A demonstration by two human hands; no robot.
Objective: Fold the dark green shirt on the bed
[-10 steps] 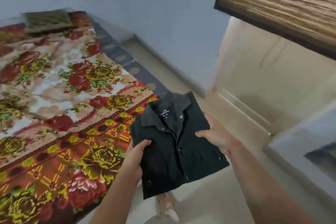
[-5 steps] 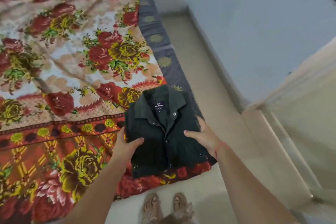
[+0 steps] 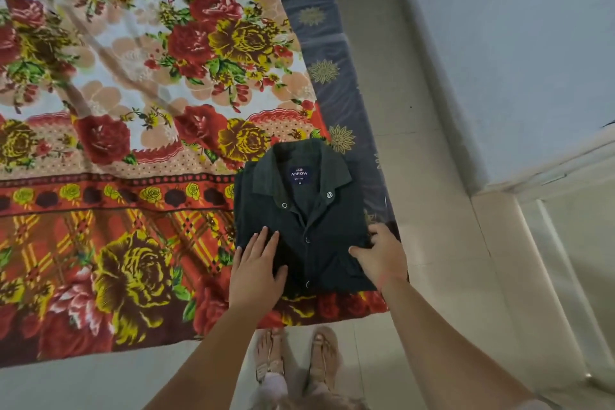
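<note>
home bedroom, floral bedspread (image 3: pixel 133 110), tiled floor (image 3: pixel 432 243)

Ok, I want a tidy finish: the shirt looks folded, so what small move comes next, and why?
Probably let the right hand release the edge it grips and slide clear. The dark green shirt lies folded, collar up, at the corner of the bed, with the left hand flat on it; nothing looks left to fold.
</note>
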